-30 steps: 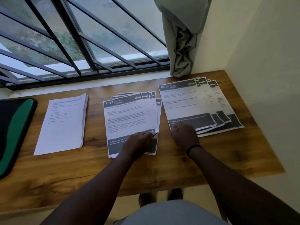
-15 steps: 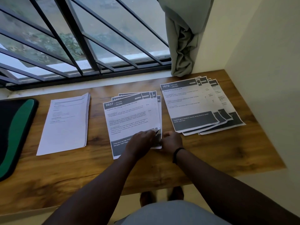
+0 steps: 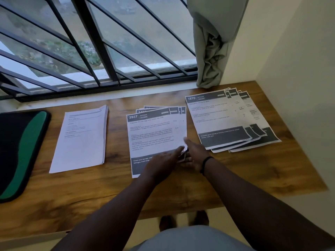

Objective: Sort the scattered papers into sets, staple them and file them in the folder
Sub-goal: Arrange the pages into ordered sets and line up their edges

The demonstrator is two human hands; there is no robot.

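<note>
Three paper sets lie on the wooden table [image 3: 253,174]. A plain white stack [image 3: 81,140] is on the left. A fanned middle stack [image 3: 155,131] headed 2937 lies in the centre, and a fanned right stack [image 3: 223,118] headed 1670 lies beyond it. My left hand [image 3: 163,160] rests flat on the middle stack's dark bottom band, fingers pointing at its lower right corner. My right hand [image 3: 194,154] pinches that corner, thumb on the right edge and fingers beneath, so the corner curls up. The black and green folder [image 3: 20,151] lies at the far left.
A barred window [image 3: 101,57] runs along the back of the table. A bunched grey curtain [image 3: 212,57] hangs at the back right corner. A cream wall [image 3: 299,87] closes the right side. No stapler is in view.
My right hand left the right stack and came to the middle stack's lower right corner. It now lifts that corner, while my left hand has flattened on the sheet.
</note>
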